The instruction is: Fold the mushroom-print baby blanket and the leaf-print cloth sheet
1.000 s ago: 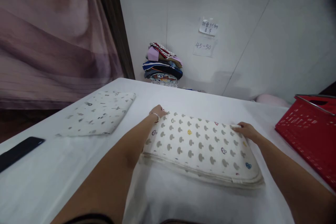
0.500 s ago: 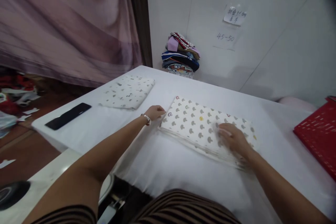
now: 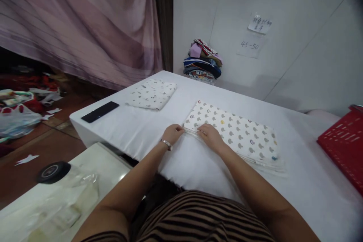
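Note:
A folded white cloth (image 3: 235, 130) printed with grey mushroom-like shapes and a few coloured ones lies flat on the white-covered table (image 3: 141, 132). At its near left corner, my left hand (image 3: 172, 134) pinches the edge of the layers, a silver band on the wrist. Just to the right, my right hand (image 3: 210, 136) has its fingers curled on the near edge of the same cloth, thumb against the layers. A second folded cloth (image 3: 153, 94), white with small dark prints, rests farther back on the left, apart from both hands.
A black phone-like slab (image 3: 100, 112) lies near the table's left edge. At the right stands a red perforated basket (image 3: 344, 143). Folded clothes (image 3: 202, 62) are stacked by the wall. A lower white surface (image 3: 113, 162) at left bears plastic wrapping and a black round object (image 3: 53, 172).
My right hand has moved left from the cloth's right part to its near left edge. My left hand has shifted to the near left corner. The view has turned slightly left.

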`<state>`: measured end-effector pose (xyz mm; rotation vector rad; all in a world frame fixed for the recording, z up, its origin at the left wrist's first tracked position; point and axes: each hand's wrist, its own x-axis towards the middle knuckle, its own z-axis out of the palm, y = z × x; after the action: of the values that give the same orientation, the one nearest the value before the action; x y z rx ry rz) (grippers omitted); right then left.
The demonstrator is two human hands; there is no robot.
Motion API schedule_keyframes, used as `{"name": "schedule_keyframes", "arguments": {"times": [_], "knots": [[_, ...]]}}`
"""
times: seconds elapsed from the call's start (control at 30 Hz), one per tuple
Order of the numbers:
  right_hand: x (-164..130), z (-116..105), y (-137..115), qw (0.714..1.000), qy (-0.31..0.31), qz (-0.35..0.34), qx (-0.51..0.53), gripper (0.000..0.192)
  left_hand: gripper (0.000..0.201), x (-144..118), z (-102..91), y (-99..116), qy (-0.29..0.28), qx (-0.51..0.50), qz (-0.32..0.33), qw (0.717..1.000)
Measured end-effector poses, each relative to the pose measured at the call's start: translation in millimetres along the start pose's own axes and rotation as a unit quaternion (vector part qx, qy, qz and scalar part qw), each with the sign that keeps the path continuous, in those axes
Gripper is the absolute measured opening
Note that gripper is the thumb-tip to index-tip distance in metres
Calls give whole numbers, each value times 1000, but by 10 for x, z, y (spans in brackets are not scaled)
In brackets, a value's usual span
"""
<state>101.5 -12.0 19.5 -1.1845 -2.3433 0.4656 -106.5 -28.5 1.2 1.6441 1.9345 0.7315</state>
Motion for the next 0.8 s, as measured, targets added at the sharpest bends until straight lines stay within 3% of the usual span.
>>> {"name": "schedule_keyframes", "arguments": {"times": [0.17, 0.33, 0.8], "knots": [[253, 184, -135, 998, -29, 17, -46, 15, 20, -45, 93, 82, -8, 79, -16, 997], [333, 297, -200, 995, -51, 4, -80, 12, 20, -35, 139, 105, 5, 90, -29, 995], [382, 343, -194, 996, -52, 6, -75, 22, 16, -37, 137, 108, 18, 28, -33, 999]]}}
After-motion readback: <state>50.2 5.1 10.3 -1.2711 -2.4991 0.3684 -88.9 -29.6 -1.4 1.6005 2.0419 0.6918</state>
